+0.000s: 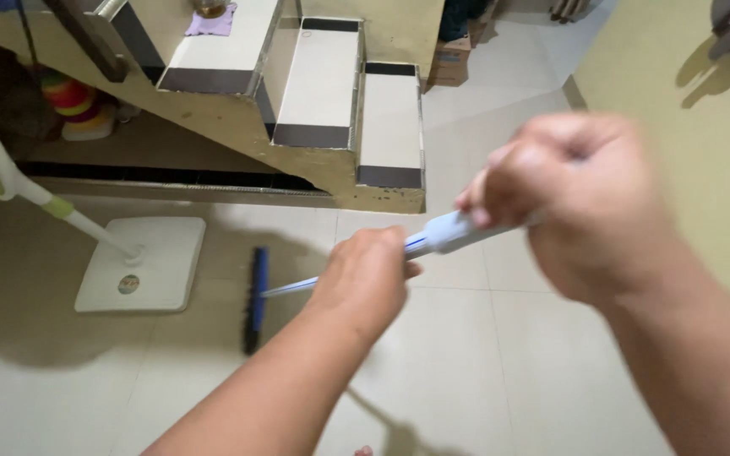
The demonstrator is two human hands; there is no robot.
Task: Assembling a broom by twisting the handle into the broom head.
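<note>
Both hands grip one long pale handle (454,232) with a blue stripe. The left hand (363,283) is closed around it lower down; the right hand (580,207), blurred, is fisted over its upper end. The handle slants down to a narrow blue head (255,295), perhaps a squeegee or a brush, resting on the pale tiled floor (458,371). Just left of it sits a fan's white square base (162,253), its stand leaning away. Behind are tiled stairs (323,80) with dark edges.
</note>
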